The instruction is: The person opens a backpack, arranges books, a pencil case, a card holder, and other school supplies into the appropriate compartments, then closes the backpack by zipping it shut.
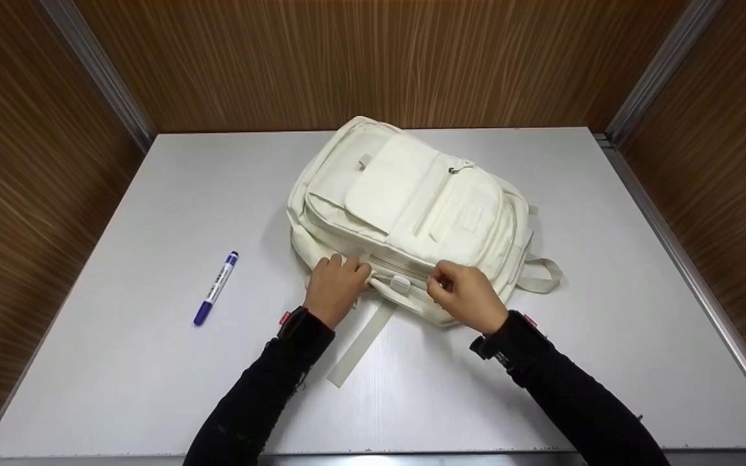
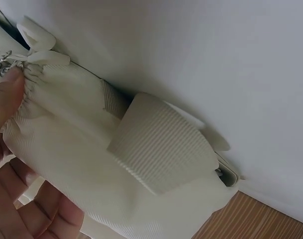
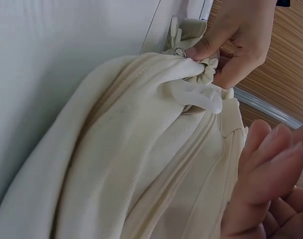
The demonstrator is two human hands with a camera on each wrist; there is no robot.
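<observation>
A cream backpack lies on its back, front pockets facing up, its near side towards me. My left hand grips the gathered edge of its side pocket; the thumb presses beside a small metal ring. My right hand is at the near side, further right, with its fingers curled and nothing visible between them. Between both hands a pale pull tab sticks out by the side zipper. A flat webbing strap trails from under the bag towards me.
A white marker with purple ends lies on the white table left of the bag. A loop strap juts out at the bag's right end. Wood-patterned panels stand behind and on both sides.
</observation>
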